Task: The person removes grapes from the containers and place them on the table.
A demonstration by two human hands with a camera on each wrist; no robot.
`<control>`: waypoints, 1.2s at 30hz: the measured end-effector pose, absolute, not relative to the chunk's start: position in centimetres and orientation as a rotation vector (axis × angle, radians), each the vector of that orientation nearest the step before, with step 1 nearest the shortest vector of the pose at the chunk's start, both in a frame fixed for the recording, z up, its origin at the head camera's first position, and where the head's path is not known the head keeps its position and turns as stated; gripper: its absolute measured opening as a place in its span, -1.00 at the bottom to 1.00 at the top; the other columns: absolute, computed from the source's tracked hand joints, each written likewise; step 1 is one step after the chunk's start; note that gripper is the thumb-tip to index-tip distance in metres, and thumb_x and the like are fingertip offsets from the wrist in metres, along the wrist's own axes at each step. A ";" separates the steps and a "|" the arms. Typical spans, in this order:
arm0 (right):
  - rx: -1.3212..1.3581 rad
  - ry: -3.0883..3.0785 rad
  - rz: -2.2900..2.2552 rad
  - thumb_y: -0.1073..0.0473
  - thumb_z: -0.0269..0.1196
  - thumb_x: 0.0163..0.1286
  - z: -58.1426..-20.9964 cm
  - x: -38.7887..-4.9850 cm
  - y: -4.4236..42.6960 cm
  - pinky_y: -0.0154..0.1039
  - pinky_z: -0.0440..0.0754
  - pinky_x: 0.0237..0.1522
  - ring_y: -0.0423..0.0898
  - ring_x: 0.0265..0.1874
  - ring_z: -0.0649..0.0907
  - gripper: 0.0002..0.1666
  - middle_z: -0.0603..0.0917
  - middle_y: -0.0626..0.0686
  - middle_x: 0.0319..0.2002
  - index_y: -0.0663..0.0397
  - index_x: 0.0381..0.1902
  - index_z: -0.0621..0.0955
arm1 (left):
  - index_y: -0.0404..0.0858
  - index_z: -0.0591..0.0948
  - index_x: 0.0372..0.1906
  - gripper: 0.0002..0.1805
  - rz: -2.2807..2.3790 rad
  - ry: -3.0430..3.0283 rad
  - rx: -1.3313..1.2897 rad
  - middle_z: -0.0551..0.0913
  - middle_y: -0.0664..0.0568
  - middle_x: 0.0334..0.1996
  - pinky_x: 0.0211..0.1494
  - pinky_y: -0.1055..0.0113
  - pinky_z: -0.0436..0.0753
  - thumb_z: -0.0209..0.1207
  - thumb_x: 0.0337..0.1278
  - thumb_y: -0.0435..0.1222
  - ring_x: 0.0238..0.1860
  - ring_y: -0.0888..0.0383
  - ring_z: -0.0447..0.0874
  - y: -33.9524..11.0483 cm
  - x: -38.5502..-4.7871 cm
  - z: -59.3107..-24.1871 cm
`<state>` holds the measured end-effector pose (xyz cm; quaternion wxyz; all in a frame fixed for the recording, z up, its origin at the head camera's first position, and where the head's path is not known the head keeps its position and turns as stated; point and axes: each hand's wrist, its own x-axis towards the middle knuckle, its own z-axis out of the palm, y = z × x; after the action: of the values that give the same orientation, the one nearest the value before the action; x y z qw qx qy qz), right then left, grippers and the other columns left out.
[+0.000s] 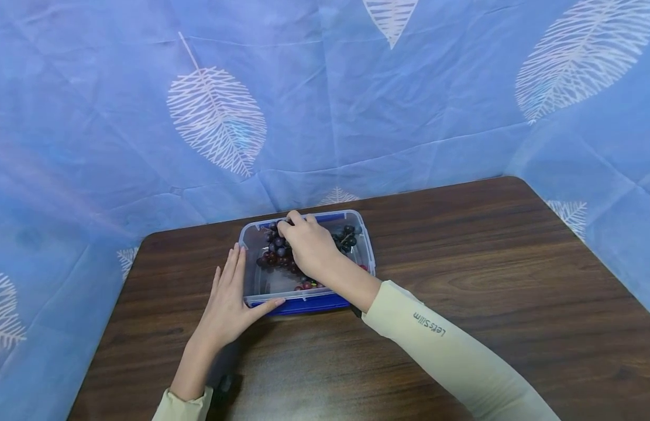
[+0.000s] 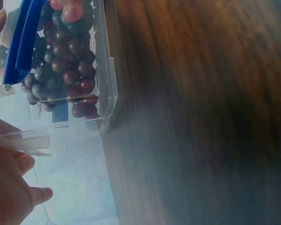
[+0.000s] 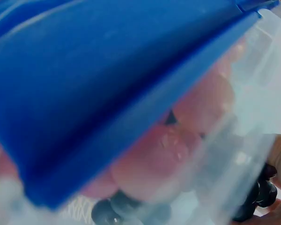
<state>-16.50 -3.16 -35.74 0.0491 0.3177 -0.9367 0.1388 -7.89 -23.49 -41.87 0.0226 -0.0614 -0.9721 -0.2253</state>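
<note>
A clear plastic box (image 1: 248, 280) with blue latches (image 1: 319, 304) stands at the table's far side and holds several grape bunches. My left hand (image 1: 227, 304) lies against its left side, fingers straight and thumb along the front rim. My right hand (image 1: 309, 245) reaches over the front into the box, its curled fingers gripping a dark grape bunch (image 1: 278, 248). In the right wrist view, dark grapes (image 3: 258, 194) show within that hand. Red grapes (image 1: 308, 285) lie near the front wall, and black grapes (image 1: 347, 238) at the right. The right fingertips are partly hidden.
The box rests on a dark brown wooden table (image 1: 488, 257), close to its back edge. Behind the table hangs a blue cloth (image 1: 409, 105) printed with white leaves. A blue latch (image 3: 107, 84) covers much of the right wrist view.
</note>
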 end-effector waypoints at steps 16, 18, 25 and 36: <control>1.033 -2.729 0.560 0.40 0.41 0.40 -34.2 -15.4 -1.1 -0.12 0.78 -0.13 0.22 0.13 0.65 -0.61 0.58 0.15 0.26 0.04 0.14 0.66 | -0.26 -0.20 0.74 0.40 -0.703 -3.009 -0.193 -0.24 -0.21 0.73 0.63 -0.42 -0.11 0.35 0.13 0.35 0.71 -0.29 -0.19 -23.3 -7.8 -41.7; 1.035 -2.701 0.562 0.40 0.42 0.39 -33.9 -15.3 -0.8 -0.12 0.78 -0.15 0.23 0.13 0.65 -0.61 0.58 0.16 0.25 0.04 0.13 0.66 | -0.25 -0.21 0.73 0.40 -0.703 -3.011 -0.191 -0.25 -0.20 0.74 0.63 -0.42 -0.12 0.35 0.13 0.35 0.71 -0.28 -0.20 -23.3 -7.8 -41.7; 1.007 -2.601 0.634 0.40 0.46 0.34 -33.1 -15.3 0.6 -0.09 0.76 -0.12 0.20 0.09 0.66 -0.61 0.60 0.16 0.24 0.05 0.08 0.68 | -0.26 -0.21 0.73 0.40 -0.695 -3.015 -0.188 -0.26 -0.20 0.74 0.63 -0.42 -0.12 0.35 0.13 0.35 0.71 -0.28 -0.21 -23.3 -7.8 -41.8; 0.887 -2.529 0.682 0.40 0.45 0.34 -31.1 -15.6 3.1 0.02 0.67 0.20 0.17 0.10 0.68 -0.64 0.62 0.18 0.24 0.10 0.07 0.70 | -0.25 -0.21 0.73 0.39 -0.684 -3.020 -0.188 -0.27 -0.20 0.73 0.64 -0.41 -0.13 0.33 0.15 0.36 0.71 -0.28 -0.23 -23.3 -7.7 -41.7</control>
<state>-15.60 3.07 -31.13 0.1868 0.3150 -0.8984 0.2421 -7.65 -23.31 -41.70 0.0197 -0.0605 -0.9733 -0.2205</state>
